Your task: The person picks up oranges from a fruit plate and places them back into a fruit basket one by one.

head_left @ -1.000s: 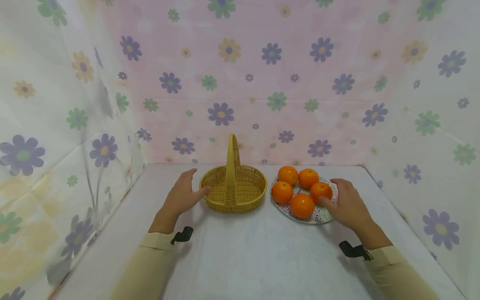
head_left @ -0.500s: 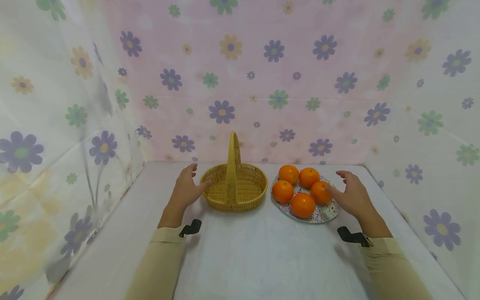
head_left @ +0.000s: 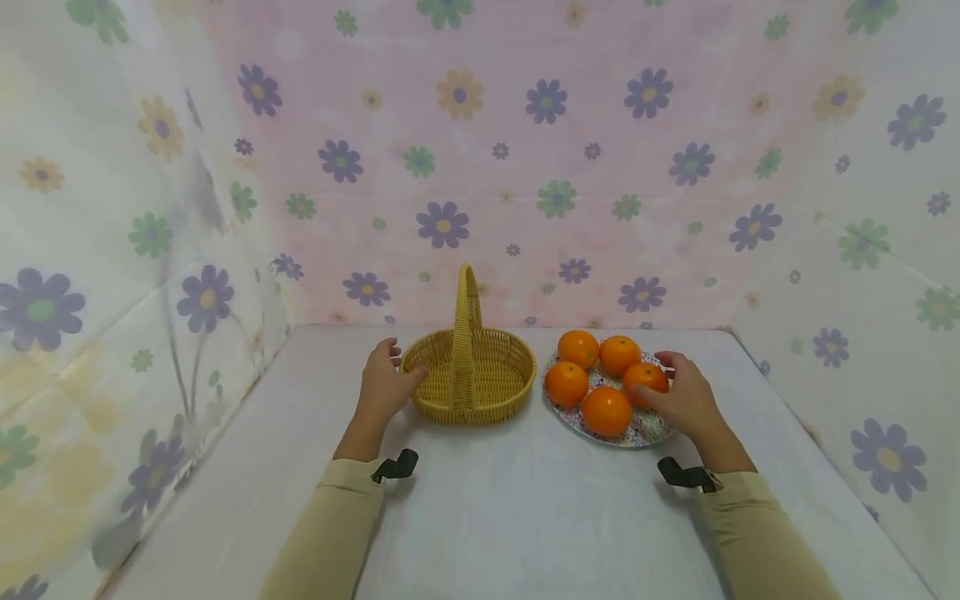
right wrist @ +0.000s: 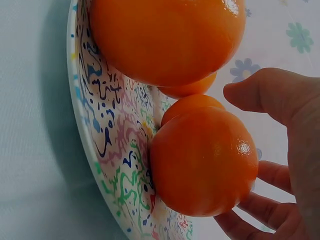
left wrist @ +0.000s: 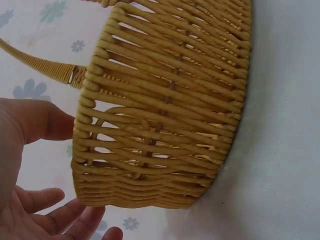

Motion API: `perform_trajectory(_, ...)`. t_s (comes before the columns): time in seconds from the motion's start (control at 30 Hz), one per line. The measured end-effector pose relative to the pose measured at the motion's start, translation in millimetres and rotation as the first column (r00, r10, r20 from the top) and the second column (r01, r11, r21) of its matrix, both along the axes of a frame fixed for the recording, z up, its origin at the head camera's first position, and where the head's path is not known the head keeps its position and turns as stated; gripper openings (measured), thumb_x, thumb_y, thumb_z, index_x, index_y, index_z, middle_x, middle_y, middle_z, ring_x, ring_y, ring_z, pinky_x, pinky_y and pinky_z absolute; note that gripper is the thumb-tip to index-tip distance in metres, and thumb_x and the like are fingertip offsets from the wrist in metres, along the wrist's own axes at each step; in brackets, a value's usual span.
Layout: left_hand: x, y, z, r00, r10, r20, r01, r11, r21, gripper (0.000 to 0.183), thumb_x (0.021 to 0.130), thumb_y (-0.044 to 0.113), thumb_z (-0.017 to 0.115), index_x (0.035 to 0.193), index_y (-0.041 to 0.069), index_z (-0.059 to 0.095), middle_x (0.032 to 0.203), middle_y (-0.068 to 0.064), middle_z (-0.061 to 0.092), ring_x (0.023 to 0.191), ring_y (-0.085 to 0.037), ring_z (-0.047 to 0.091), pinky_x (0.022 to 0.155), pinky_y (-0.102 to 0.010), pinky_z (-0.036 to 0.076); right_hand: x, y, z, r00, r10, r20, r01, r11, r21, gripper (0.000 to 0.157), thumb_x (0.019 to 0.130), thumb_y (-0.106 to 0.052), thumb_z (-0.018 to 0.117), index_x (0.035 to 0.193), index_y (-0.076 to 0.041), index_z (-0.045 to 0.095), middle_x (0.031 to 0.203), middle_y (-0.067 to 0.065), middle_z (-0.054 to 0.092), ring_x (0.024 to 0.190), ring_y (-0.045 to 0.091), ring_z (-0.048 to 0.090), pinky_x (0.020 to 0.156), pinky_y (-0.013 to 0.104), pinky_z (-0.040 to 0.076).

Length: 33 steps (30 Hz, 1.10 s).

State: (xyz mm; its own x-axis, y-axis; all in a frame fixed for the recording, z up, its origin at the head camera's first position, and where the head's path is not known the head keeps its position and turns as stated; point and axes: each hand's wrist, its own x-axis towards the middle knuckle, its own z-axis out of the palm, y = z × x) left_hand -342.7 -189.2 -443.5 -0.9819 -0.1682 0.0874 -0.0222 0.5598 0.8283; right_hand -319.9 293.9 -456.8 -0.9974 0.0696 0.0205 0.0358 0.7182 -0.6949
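Observation:
My left hand is at the left end of a yellow woven basket with a tall arched handle. In the left wrist view the thumb reaches the basket's rim, and the relaxed fingers lie along its end. On the right, my right hand reaches around the rightmost orange on a speckled plate. The right wrist view has the thumb apart from this orange, with some fingertips partly hidden behind it. Several oranges sit on the plate, the front one nearest me.
A white cloth covers the table. Flower-patterned cloth hangs behind the table and along both sides. The basket's handle rises over its middle. A black wrist mount sticks out inward from the left sleeve, another from the right.
My left hand has moved right, closer in to the basket's rim. My right hand drew back slightly from the rightmost orange, then came in around it again. Basket, plate and oranges stay put.

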Motion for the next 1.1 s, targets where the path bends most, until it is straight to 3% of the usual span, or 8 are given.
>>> perform_trajectory(0.27, -2.7, 2.5, -5.6, 0.998, 0.031, 0.049, -0.032, 0.999, 0.015, 0.075, 0.092, 0.027, 0.073, 0.153, 0.002, 0.036, 0.150, -0.022, 0.047, 0.136, -0.040, 0.050, 0.110, -0.052, 0.048, 0.7, 0.3, -1.2, 1.000, -0.004, 0.010, 0.004, 1.000, -0.001, 0.100, 0.084, -0.048, 0.082, 0.157, -0.003, 0.030, 0.158, 0.027, 0.037, 0.139, 0.048, 0.040, 0.111, 0.064, 0.042)
perform_trajectory(0.53, -3.5, -3.3, -14.1, 0.995, 0.056, 0.078, -0.055, 0.998, -0.008, 0.073, 0.093, 0.029, 0.070, 0.151, 0.000, 0.038, 0.138, -0.021, 0.054, 0.126, -0.037, 0.057, 0.102, -0.050, 0.054, 0.6, -2.0, -8.8, 1.000, -0.014, 0.016, 0.014, 1.000, 0.005, 0.095, 0.085, -0.038, 0.084, 0.156, -0.002, 0.031, 0.155, 0.028, 0.039, 0.134, 0.045, 0.044, 0.111, 0.062, 0.043)
perform_trajectory(0.8, -6.3, -3.5, -14.4, 0.991, 0.079, 0.108, -0.085, 0.995, 0.051, 0.077, 0.093, 0.029, 0.070, 0.154, 0.002, 0.033, 0.141, -0.022, 0.053, 0.128, -0.037, 0.056, 0.100, -0.049, 0.055, -0.7, -1.8, -9.2, 1.000, -0.022, 0.005, 0.022, 1.000, 0.013, 0.094, 0.085, -0.037, 0.084, 0.155, 0.000, 0.033, 0.154, 0.029, 0.040, 0.136, 0.048, 0.042, 0.110, 0.064, 0.043)
perform_trajectory(1.1, -5.1, -3.4, -14.5, 0.988, 0.085, 0.127, -0.094, 0.993, 0.069, 0.066, 0.092, 0.024, 0.071, 0.148, 0.002, 0.045, 0.139, -0.020, 0.056, 0.127, -0.036, 0.057, 0.101, -0.047, 0.055, 1.4, 2.3, -10.7, 0.999, -0.025, -0.024, 0.026, 0.999, 0.032, 0.090, 0.086, -0.041, 0.081, 0.152, 0.001, 0.036, 0.153, 0.029, 0.042, 0.135, 0.048, 0.044, 0.111, 0.064, 0.042)
